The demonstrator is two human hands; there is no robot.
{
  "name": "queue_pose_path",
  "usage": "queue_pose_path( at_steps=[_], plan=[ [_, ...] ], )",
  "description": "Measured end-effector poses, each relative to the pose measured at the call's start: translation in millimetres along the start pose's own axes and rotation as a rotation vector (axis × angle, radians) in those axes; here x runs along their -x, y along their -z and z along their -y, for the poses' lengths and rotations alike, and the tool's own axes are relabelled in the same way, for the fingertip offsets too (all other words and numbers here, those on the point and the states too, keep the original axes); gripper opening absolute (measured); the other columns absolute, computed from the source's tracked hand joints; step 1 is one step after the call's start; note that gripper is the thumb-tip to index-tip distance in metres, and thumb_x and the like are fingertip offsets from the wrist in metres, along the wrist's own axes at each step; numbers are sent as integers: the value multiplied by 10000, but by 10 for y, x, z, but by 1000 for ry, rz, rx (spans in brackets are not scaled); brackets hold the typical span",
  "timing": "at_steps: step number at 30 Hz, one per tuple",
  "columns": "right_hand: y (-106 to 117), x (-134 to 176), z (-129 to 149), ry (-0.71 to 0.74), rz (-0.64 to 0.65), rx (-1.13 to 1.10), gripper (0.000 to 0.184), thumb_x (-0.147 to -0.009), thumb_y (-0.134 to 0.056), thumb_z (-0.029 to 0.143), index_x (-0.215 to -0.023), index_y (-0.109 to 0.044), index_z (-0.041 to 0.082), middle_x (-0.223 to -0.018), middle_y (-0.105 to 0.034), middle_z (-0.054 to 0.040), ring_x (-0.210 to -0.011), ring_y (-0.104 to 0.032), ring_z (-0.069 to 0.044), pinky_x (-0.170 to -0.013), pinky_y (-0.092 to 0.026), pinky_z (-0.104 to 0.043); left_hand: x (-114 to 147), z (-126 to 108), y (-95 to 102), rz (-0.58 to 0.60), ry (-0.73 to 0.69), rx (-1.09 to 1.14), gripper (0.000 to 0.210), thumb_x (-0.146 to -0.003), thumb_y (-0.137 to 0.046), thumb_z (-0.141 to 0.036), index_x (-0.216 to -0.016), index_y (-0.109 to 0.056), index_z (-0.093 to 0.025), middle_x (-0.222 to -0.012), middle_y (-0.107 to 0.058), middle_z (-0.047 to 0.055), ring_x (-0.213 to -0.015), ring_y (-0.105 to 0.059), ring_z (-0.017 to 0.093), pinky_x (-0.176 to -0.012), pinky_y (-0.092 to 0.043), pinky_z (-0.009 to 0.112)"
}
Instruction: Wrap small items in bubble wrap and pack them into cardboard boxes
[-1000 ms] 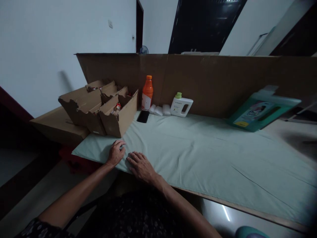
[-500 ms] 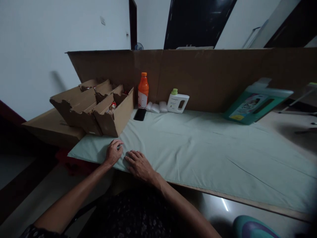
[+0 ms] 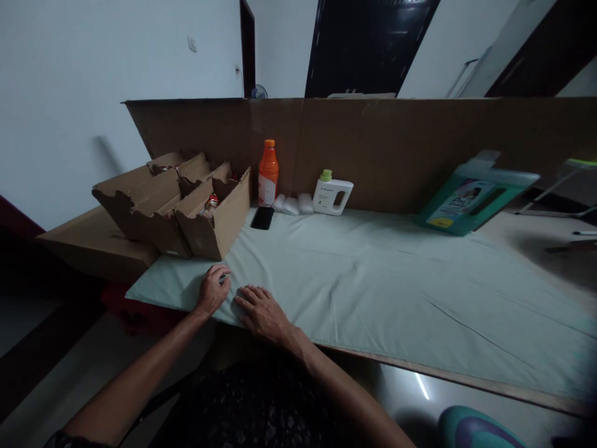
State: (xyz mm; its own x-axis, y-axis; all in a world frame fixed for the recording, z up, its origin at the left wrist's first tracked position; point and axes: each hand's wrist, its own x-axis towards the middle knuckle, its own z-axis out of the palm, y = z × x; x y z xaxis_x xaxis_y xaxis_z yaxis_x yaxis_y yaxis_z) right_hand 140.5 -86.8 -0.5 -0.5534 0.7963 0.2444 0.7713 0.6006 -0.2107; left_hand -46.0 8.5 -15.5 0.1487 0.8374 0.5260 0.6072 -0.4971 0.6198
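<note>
My left hand [image 3: 213, 289] rests on the pale green cloth [image 3: 387, 280] near the table's front edge, just in front of the cardboard bins. Its fingers curve loosely, with a small gap between thumb and forefinger and nothing visible in it. To its right, my right hand [image 3: 265, 313] lies palm down on the same cloth, fingers stretched out and holding nothing. The two hands are apart. The nearest cardboard bin [image 3: 236, 218] has a wavy front edge and contains a small red and gold item [image 3: 212, 201].
Along the back stand an orange bottle [image 3: 268, 171], several white rolls [image 3: 290, 206], a white jug with a green cap [image 3: 332, 194] and a large green jug [image 3: 473, 199]. A black phone [image 3: 262, 218] lies beside the bins. A cardboard panel [image 3: 382, 149] borders the table's rear.
The view has shifted very slightly, so the background and jugs sit a little lower and further left. Both hands keep their places on the cloth.
</note>
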Motion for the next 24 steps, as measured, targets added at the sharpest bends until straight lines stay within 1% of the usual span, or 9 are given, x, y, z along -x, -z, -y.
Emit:
queue_pose_path(
  at_steps=[6,11,17,21,24],
  plan=[
    [11,-1,0,5,-4,-24,445,-963,-592,351,-1382,-548,209,-1475,-519,-101,-1365,-431,-273,-1147,-353,-455,2,8,-1,-6,10,20,217,-764,-506,-164,-867,-693,-201,-991,-695,83,-992,-669,241,-964,-547,394],
    [29,-5,8,0,4,-32,460,-963,-591,332,-1399,-539,196,-1489,-507,-105,-1379,-417,-271,-1159,-337,-450,-2,20,4,5,23,44,220,-785,-493,-172,-877,-693,-187,-998,-694,95,-1002,-670,247,-976,-540,406],
    [25,-6,-16,-20,24,-53,466,-966,-576,331,-1411,-545,197,-1499,-511,-123,-1394,-416,-288,-1162,-342,-478,-26,-14,7,29,12,40,225,-764,-503,-124,-867,-695,-179,-984,-700,92,-976,-682,236,-939,-558,393],
    [16,10,-66,-32,43,-79,489,-962,-564,322,-1442,-528,236,-1527,-492,-109,-1428,-397,-288,-1181,-325,-500,-97,-102,-52,92,-33,55,252,-729,-517,-76,-862,-704,-179,-1001,-707,91,-979,-686,227,-924,-566,376],
    [37,30,-99,-24,72,-88,501,-966,-548,320,-1464,-512,277,-1551,-472,-89,-1440,-398,-297,-1182,-331,-520,-275,-217,-173,182,-87,88,287,-712,-526,-50,-880,-713,-188,-996,-715,73,-964,-688,203,-906,-567,328]
  ],
)
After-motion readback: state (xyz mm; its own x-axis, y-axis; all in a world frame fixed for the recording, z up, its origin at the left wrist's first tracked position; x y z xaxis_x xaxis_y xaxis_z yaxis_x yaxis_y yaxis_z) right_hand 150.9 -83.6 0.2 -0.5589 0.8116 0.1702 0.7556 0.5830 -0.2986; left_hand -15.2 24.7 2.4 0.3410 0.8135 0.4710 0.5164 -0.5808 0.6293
